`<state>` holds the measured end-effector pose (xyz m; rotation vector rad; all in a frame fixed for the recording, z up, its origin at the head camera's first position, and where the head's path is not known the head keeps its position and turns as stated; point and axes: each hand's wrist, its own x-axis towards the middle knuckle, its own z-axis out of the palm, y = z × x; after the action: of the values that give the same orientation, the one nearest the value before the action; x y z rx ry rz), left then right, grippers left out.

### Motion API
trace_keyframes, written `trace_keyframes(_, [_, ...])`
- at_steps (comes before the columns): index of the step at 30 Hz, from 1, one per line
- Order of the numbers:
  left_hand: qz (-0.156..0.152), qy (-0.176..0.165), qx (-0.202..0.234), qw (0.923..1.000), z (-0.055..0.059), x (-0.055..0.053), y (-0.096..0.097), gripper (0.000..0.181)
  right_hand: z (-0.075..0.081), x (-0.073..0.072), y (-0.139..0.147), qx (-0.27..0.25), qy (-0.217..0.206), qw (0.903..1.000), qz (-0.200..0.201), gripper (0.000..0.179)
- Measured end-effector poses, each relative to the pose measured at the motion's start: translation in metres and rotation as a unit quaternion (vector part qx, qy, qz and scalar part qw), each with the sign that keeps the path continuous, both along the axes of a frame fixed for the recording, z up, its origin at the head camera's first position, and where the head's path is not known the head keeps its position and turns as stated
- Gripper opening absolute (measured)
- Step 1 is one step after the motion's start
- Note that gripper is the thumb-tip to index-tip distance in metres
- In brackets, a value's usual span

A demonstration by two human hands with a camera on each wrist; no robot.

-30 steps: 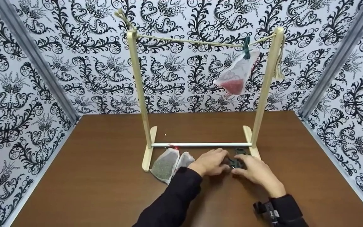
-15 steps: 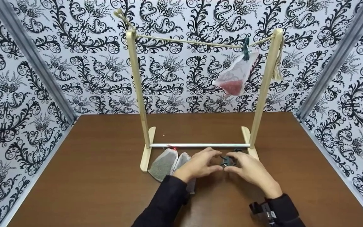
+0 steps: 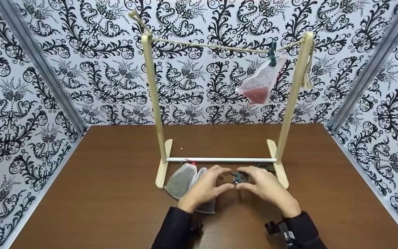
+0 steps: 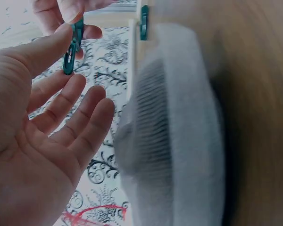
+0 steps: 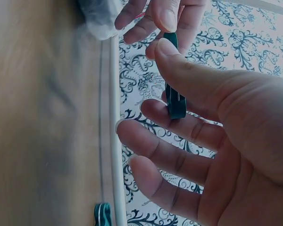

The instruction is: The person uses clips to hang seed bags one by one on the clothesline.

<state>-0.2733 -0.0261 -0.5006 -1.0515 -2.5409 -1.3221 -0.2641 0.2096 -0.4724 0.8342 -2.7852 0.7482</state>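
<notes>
A dark green clothespin (image 3: 239, 177) is held between both hands just above the table. My left hand (image 3: 207, 186) pinches it from the left, thumb on its near end and fingers behind; the left wrist view shows the other fingers loosely spread. From the right, my right hand (image 3: 264, 185) grips the same clothespin (image 5: 177, 103) between thumb and fingers. Beside and partly behind the left hand lie two whitish mesh pouches, one with greenish-grey filling (image 3: 178, 183). Another mesh pouch (image 3: 257, 83), filled reddish, hangs from the rope by a green clothespin (image 3: 272, 58).
A wooden stand has two posts (image 3: 153, 90), a sagging rope (image 3: 206, 45) and a white bottom bar (image 3: 219, 159). Green clothespins (image 3: 265, 167) lie near its right foot, behind the right hand. Patterned walls enclose the brown table (image 3: 116, 193).
Both hands have moved left and toward the person, bringing the clothespin away from the others by the stand's right foot. The hanging pouch stays in place.
</notes>
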Motion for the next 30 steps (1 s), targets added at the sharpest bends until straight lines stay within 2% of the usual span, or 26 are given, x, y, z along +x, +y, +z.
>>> trace_keyframes(6, [0.023, 0.028, 0.028, 0.9989, 0.002, 0.004, -0.011, 0.048, 0.006, -0.001, -0.013, -0.017, 0.0, 0.9997, 0.016, 0.054])
trace_keyframes(13, [0.028, 0.052, 0.064, 0.9962, 0.002, 0.005, -0.027, 0.043, 0.01, -0.004, -0.025, -0.03, -0.001, 0.9981, 0.054, 0.054])
trace_keyframes(18, [0.036, 0.063, 0.065, 0.9952, 0.007, 0.003, -0.041, 0.041, 0.013, -0.008, -0.04, -0.067, -0.008, 0.9958, 0.062, 0.053])
trace_keyframes(20, [0.048, 0.07, 0.062, 0.9945, 0.009, 0.005, -0.046, 0.04, 0.013, -0.01, -0.047, -0.078, -0.013, 0.9949, 0.062, 0.054])
trace_keyframes(24, [0.07, 0.081, 0.049, 0.9931, 0.011, 0.008, -0.053, 0.038, 0.011, -0.009, -0.055, -0.075, -0.02, 0.9951, 0.062, 0.056])
trace_keyframes(30, [0.088, 0.089, 0.026, 0.9918, 0.011, 0.009, -0.058, 0.036, 0.008, -0.008, -0.06, -0.078, -0.016, 0.995, 0.06, 0.055])
